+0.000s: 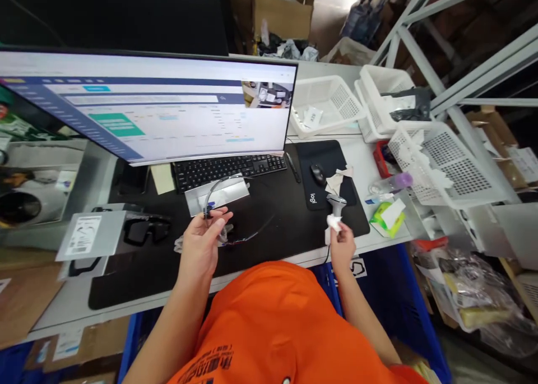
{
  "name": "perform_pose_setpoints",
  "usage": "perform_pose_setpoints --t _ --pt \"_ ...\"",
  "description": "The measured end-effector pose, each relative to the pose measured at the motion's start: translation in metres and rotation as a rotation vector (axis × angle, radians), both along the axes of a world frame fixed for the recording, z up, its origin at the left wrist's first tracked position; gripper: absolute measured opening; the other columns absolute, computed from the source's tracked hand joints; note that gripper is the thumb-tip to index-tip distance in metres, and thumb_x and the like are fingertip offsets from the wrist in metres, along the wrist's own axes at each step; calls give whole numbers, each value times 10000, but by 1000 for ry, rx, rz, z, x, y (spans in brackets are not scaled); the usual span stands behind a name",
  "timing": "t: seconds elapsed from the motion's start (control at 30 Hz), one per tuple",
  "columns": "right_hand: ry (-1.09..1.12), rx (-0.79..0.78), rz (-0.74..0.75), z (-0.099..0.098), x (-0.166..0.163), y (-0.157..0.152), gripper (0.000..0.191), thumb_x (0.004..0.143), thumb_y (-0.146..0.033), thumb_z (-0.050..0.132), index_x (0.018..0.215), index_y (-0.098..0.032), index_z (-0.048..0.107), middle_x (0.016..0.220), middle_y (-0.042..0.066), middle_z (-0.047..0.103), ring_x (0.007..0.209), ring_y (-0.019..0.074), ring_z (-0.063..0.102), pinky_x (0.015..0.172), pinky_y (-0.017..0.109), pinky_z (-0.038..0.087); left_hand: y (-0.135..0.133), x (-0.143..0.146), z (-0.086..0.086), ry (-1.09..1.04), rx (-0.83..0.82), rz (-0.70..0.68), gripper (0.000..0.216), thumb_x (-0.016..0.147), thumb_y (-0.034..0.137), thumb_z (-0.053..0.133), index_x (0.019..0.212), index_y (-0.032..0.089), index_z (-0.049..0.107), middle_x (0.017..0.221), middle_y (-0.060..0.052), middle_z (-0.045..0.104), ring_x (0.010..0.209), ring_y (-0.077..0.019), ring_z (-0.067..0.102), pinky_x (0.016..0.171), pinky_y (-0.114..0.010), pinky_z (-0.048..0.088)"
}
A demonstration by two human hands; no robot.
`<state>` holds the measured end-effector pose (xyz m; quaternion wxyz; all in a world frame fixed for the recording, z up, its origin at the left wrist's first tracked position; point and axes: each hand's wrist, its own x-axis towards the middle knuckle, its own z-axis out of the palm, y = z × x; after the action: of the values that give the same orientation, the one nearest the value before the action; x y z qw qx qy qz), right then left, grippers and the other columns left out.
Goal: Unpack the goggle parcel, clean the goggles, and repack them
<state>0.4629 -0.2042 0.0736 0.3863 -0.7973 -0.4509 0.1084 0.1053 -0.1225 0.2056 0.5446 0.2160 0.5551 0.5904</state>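
My left hand is closed in a pinch over the dark mat. In its fingers is what looks like a pair of clear glasses, with a thin curved edge and thin dark arms reaching right. Below them a crumpled grey cloth or bag lies partly behind the hand. A silver flat box lies just beyond. My right hand pinches a small crumpled white wad, perhaps tissue or wrapping. Right beyond it is a grey handheld barcode scanner, its lower part hidden by the wad.
A monitor stands behind the keyboard. The mouse sits on its pad. White plastic baskets line the back right, near a purple-capped bottle. Boxes with glasses pictures are stacked at left.
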Motion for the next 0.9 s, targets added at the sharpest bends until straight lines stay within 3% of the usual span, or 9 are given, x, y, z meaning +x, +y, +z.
perform_pose_setpoints --t 0.1,0.17,0.3,0.4,0.57,0.67,0.73,0.8,0.9 --pt "-105 96 -196 7 42 16 417 920 -392 473 1206 -128 621 1304 226 605 1237 292 571 998 444 505 2 4 1 -2 -4 -10 400 557 333 931 817 171 674 965 -26 748 881 -176 742 958 -309 549" --pt "-155 104 -228 8 70 29 384 887 -346 470 1128 -104 646 1287 255 579 1262 312 527 1056 483 456 3 4 2 0 -8 -9 403 556 340 934 820 175 678 964 -20 747 879 -174 740 952 -309 546" --pt "-193 42 -110 7 105 61 303 827 -267 455 952 -118 686 1143 239 619 1141 310 567 1051 517 449 2 6 3 -4 -14 -33 392 567 356 933 813 182 682 974 -25 749 895 -187 734 983 -351 530" --pt "-201 22 39 18 104 80 256 822 -249 460 872 -136 684 987 203 663 1047 313 601 1001 546 482 -2 8 5 -21 -21 -74 400 569 377 930 823 180 691 989 -44 751 907 -204 731 998 -384 519" --pt "-271 171 218 57 45 71 344 952 -222 370 1089 -132 672 1155 228 664 1184 315 599 1081 579 438 -5 20 6 6 -10 -29 405 578 389 912 836 172 687 1006 -69 747 948 -215 717 972 -394 530" --pt "-306 207 516 73 -25 48 293 964 -231 494 1196 -226 673 1187 128 716 1134 258 665 1029 463 532 -5 39 3 -37 -45 83 438 540 371 919 825 167 656 997 -72 740 935 -200 705 985 -409 531" --pt "-332 188 737 74 -72 36 357 942 -211 555 1274 -289 658 1304 66 696 1131 224 688 935 368 594 -7 57 1 -75 -48 128 466 516 352 923 831 168 633 1012 -77 736 931 -195 699 990 -420 535" --pt "-377 221 862 71 -107 30 392 958 -177 546 1334 -256 624 1362 104 665 1110 233 704 833 346 625 -9 74 0 -112 -39 131 474 523 336 917 850 172 616 1050 -88 730 956 -202 697 1000 -432 535" --pt "-366 316 935 68 -129 35 292 977 -171 541 1243 -209 655 1181 126 737 1007 231 726 800 354 630 -17 89 3 -106 -13 91 476 572 349 904 904 177 609 1143 -121 708 1075 -248 677 1037 -463 517"
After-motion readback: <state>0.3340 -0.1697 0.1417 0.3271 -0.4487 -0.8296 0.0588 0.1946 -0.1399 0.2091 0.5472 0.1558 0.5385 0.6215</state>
